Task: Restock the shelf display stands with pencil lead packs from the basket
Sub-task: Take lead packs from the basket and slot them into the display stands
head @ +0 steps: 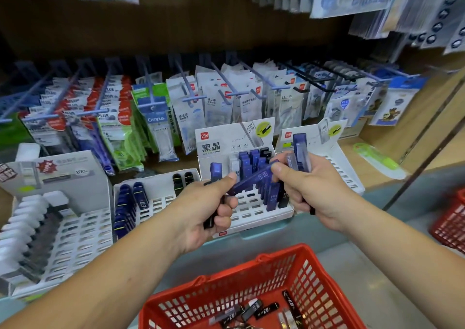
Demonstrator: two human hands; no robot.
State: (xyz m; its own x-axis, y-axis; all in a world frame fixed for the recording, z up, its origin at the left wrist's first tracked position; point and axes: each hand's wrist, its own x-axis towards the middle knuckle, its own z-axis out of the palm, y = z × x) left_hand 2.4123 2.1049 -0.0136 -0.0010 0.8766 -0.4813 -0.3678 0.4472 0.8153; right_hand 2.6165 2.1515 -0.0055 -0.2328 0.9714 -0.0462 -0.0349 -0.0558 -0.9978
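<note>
- Both full: my left hand (pixel 214 210) grips dark packs (pixel 208 220), right hand (pixel 312 190) grips blue lead packs (pixel 300 150), one pinched btwn them
- Risk: bundle slips at handover, topples display stand (pixel 251 213) rows
- Spares in basket (pixel 226 274)

The shelf (pixel 382 140) carries four white stands (pixel 251 213) in a row; a green pack (pixel 377 161) lies far right.
</note>
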